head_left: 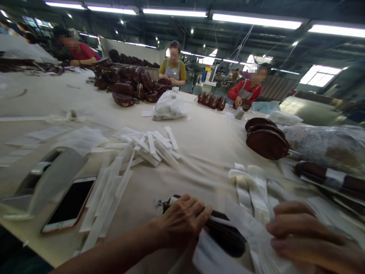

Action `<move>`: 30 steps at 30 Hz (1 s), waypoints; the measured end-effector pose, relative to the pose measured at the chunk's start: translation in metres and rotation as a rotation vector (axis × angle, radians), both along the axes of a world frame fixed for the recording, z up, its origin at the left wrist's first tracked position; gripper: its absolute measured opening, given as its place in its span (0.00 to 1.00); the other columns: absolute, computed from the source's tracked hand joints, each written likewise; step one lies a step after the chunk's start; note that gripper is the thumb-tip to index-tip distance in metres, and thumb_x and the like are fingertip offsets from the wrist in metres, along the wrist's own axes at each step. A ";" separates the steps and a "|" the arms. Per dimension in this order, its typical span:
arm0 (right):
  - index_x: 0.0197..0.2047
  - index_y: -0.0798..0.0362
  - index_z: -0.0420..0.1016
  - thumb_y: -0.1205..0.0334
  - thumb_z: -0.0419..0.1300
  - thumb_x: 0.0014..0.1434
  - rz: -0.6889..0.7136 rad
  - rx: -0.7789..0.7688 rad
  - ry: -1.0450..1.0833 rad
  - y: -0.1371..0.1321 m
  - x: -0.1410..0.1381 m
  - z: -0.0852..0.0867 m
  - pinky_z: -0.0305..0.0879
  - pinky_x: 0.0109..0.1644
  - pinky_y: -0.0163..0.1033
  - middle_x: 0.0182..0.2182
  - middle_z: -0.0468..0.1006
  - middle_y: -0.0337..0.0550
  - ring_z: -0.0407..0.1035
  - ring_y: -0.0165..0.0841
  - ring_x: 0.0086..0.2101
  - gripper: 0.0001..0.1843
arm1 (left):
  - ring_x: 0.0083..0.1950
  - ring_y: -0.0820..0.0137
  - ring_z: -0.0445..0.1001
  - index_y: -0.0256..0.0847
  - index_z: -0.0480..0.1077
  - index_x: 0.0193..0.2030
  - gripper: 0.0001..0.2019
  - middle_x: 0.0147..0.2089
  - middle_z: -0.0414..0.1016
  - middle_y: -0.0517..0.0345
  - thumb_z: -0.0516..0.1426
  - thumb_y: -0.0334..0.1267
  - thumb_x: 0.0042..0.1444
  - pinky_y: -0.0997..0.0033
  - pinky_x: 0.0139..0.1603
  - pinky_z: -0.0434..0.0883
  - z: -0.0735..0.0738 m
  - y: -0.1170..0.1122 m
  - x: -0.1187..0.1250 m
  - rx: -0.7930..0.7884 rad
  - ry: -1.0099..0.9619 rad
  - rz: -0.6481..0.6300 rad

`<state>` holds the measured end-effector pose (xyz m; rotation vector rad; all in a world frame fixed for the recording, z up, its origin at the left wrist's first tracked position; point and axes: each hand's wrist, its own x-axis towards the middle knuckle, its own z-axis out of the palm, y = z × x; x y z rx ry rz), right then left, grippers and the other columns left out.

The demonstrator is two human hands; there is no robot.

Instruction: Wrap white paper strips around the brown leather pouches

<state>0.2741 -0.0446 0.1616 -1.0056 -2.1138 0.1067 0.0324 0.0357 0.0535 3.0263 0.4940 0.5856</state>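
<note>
Head view shows the left hand [185,219] clasping the dark pouch [232,243] on the tabletop [144,194], where a firm hold should prevent slipping against the white sheet [215,257], while the blurred right hand's [310,236] fingers bend, grip undeterminable.

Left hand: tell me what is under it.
Under the left hand lies a dark brown item, showing beyond the hand on both sides. The part beneath the palm and fingers is covered, so it cannot be seen.
</note>
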 end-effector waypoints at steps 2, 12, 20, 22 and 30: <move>0.46 0.39 0.77 0.60 0.58 0.59 0.006 0.047 -0.138 0.002 -0.008 0.003 0.73 0.35 0.39 0.30 0.81 0.43 0.76 0.35 0.31 0.12 | 0.41 0.63 0.70 0.32 0.57 0.55 0.20 0.44 0.70 0.49 0.52 0.44 0.63 0.61 0.40 0.67 0.001 0.000 0.000 0.005 0.014 0.012; 0.41 0.48 0.79 0.67 0.55 0.61 -0.157 0.062 -0.074 0.035 -0.029 -0.046 0.74 0.39 0.28 0.37 0.82 0.42 0.77 0.29 0.35 0.12 | 0.39 0.63 0.69 0.32 0.57 0.54 0.20 0.42 0.70 0.51 0.52 0.45 0.62 0.62 0.38 0.65 0.003 -0.003 -0.002 0.019 -0.004 0.024; 0.46 0.51 0.78 0.67 0.55 0.60 0.004 -0.230 -0.028 0.042 -0.040 -0.072 0.73 0.45 0.29 0.44 0.80 0.47 0.76 0.31 0.41 0.13 | 0.35 0.63 0.69 0.34 0.62 0.40 0.06 0.38 0.70 0.50 0.46 0.28 0.59 0.63 0.34 0.65 -0.003 -0.001 -0.004 0.016 -0.055 -0.009; 0.47 0.52 0.77 0.67 0.54 0.60 0.003 -0.279 -0.013 0.043 -0.041 -0.081 0.73 0.46 0.30 0.45 0.79 0.48 0.76 0.31 0.42 0.15 | 0.37 0.63 0.70 0.32 0.61 0.43 0.09 0.40 0.71 0.47 0.45 0.27 0.58 0.62 0.38 0.67 -0.007 -0.001 -0.004 -0.004 -0.103 -0.016; 0.62 0.50 0.62 0.66 0.52 0.59 -0.001 -0.462 -0.032 0.031 -0.033 -0.099 0.70 0.52 0.38 0.52 0.75 0.47 0.72 0.35 0.49 0.27 | 0.53 0.60 0.70 0.28 0.50 0.57 0.20 0.50 0.70 0.38 0.45 0.31 0.59 0.62 0.48 0.70 -0.015 -0.001 -0.004 -0.091 -0.366 0.033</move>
